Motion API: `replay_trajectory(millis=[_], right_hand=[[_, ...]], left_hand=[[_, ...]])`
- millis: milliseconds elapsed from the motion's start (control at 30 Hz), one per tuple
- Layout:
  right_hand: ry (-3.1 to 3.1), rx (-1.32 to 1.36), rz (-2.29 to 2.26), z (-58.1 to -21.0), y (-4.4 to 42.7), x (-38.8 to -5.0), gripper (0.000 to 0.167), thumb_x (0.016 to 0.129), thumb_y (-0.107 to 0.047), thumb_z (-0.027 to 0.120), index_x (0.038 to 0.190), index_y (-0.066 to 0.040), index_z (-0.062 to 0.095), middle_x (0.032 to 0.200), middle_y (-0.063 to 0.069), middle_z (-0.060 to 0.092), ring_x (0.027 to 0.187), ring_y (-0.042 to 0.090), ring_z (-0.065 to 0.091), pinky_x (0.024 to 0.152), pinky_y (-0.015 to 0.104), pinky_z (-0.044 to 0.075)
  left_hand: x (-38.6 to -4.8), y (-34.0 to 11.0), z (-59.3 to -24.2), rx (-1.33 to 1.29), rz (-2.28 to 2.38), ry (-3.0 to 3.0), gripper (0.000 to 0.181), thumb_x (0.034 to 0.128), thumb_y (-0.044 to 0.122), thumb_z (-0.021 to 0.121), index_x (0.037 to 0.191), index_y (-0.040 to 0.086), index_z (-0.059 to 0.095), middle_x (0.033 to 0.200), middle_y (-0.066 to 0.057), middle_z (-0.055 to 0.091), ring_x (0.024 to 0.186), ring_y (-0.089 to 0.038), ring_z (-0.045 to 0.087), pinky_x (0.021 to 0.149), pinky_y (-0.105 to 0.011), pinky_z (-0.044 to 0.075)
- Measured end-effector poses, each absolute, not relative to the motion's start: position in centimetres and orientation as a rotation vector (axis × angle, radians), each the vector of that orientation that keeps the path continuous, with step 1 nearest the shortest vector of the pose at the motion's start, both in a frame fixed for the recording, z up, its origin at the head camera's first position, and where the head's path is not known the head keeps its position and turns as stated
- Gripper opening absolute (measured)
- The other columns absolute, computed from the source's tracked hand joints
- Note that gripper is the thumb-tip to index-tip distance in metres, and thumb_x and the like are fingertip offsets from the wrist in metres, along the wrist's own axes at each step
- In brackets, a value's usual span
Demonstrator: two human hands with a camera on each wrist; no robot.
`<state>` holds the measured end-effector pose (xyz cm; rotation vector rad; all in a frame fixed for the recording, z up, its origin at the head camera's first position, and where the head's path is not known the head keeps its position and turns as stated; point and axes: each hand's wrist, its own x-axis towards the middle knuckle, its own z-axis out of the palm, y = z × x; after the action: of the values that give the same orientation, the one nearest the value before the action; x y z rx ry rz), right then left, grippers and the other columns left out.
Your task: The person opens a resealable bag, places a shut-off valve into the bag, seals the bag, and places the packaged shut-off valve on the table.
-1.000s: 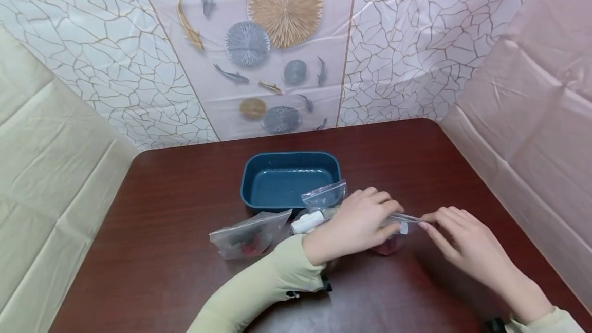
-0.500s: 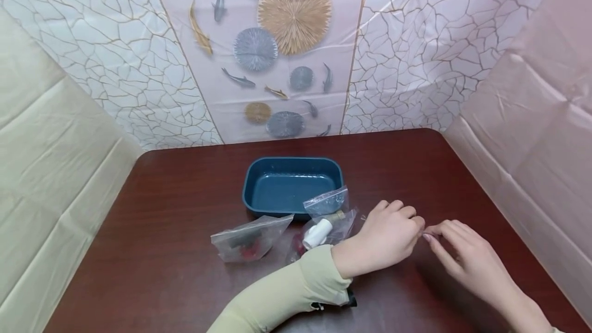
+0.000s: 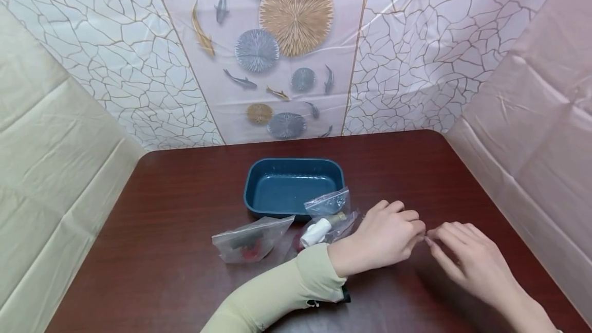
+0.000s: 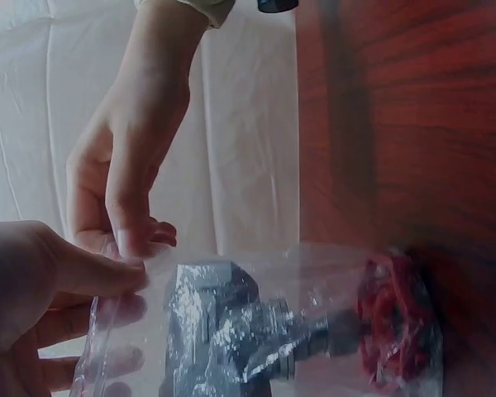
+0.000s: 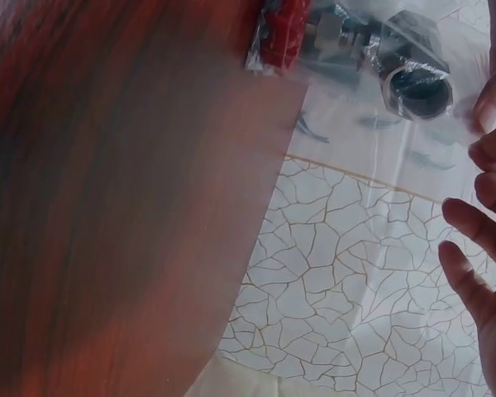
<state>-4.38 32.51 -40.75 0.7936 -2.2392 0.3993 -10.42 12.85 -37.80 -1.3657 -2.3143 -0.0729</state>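
My left hand (image 3: 386,233) pinches the top edge of a clear zip bag (image 4: 314,258), best seen in the left wrist view. Inside it is a metal valve (image 4: 215,318) with a red handwheel (image 4: 394,322), hanging away from the fingers. My right hand (image 3: 472,258) pinches the same edge at its corner, fingertips almost meeting the left hand's. From the head view the left hand hides this bag. In the right wrist view the valve's open threaded end (image 5: 417,89) shows through the plastic.
A dark blue tray (image 3: 250,204) stands mid-table. In front lie a zip bag (image 3: 231,248) with a red and dark item, and another clear bag (image 3: 328,203) by a white pipe fitting (image 3: 316,233). Fabric walls enclose the table (image 3: 152,251) behind and at the sides.
The left hand has slid right along the bag's edge until close to the right hand, which keeps its pinch. The head view has tilted slightly. The last half second shows little movement.
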Motion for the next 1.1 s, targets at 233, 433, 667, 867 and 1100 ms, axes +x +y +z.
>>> replay_trajectory(millis=[233, 433, 667, 867, 1100], right_hand=[[-2.207, 0.827, 0.348, -40.9, 32.9, -4.2, 0.042, 0.106, -0.035, 0.044, 0.089, -0.007, 0.069, 0.084, -0.004, 0.062, 0.076, 0.019, 0.057, 0.08, 0.032, 0.037], [-2.207, 0.838, 0.346, -40.9, 33.3, -4.2, 0.042, 0.106, -0.036, 0.044, 0.09, -0.007, 0.069, 0.085, -0.002, 0.062, 0.077, 0.02, 0.057, 0.083, 0.03, 0.035], [-2.201, 0.839, 0.354, -40.9, 33.3, -4.3, 0.042, 0.106, -0.036, 0.045, 0.09, -0.007, 0.07, 0.085, -0.003, 0.062, 0.077, 0.019, 0.058, 0.085, 0.027, 0.033], [-2.204, 0.839, 0.359, -40.7, 33.1, -4.6, 0.041, 0.106, -0.035, 0.045, 0.089, -0.007, 0.07, 0.085, -0.003, 0.063, 0.076, 0.018, 0.058, 0.081, 0.031, 0.036], [-2.189, 0.884, 0.339, -40.5, 33.2, -4.6, 0.041, 0.106, -0.035, 0.045, 0.09, -0.006, 0.07, 0.085, -0.002, 0.063, 0.077, 0.019, 0.057, 0.079, 0.034, 0.037]], left_hand=[[-10.9, 11.6, -38.4, -1.389, -0.071, -2.238, 0.017, 0.1004, 0.038, 0.058, 0.099, 0.035, 0.075, 0.094, 0.02, 0.064, 0.09, -0.006, 0.053, 0.072, -0.021, 0.039], [-11.4, 10.3, -38.8, -1.375, -0.056, -2.172, 0.02, 0.102, 0.032, 0.054, 0.098, 0.03, 0.074, 0.095, 0.016, 0.064, 0.091, -0.008, 0.055, 0.071, -0.023, 0.042], [-11.7, 9.0, -39.2, -1.398, 0.042, -2.115, 0.025, 0.1004, 0.015, 0.049, 0.104, 0.028, 0.071, 0.101, 0.013, 0.064, 0.093, -0.01, 0.055, 0.072, -0.026, 0.042], [-12.0, 8.3, -39.0, -1.414, 0.105, -2.04, 0.025, 0.0996, 0.012, 0.051, 0.102, 0.027, 0.07, 0.1, 0.012, 0.064, 0.096, -0.011, 0.055, 0.073, -0.027, 0.042], [-12.1, 8.1, -38.9, -1.435, 0.1, -1.991, 0.027, 0.0998, 0.009, 0.048, 0.099, 0.024, 0.071, 0.096, 0.009, 0.065, 0.092, -0.012, 0.056, 0.07, -0.027, 0.042]])
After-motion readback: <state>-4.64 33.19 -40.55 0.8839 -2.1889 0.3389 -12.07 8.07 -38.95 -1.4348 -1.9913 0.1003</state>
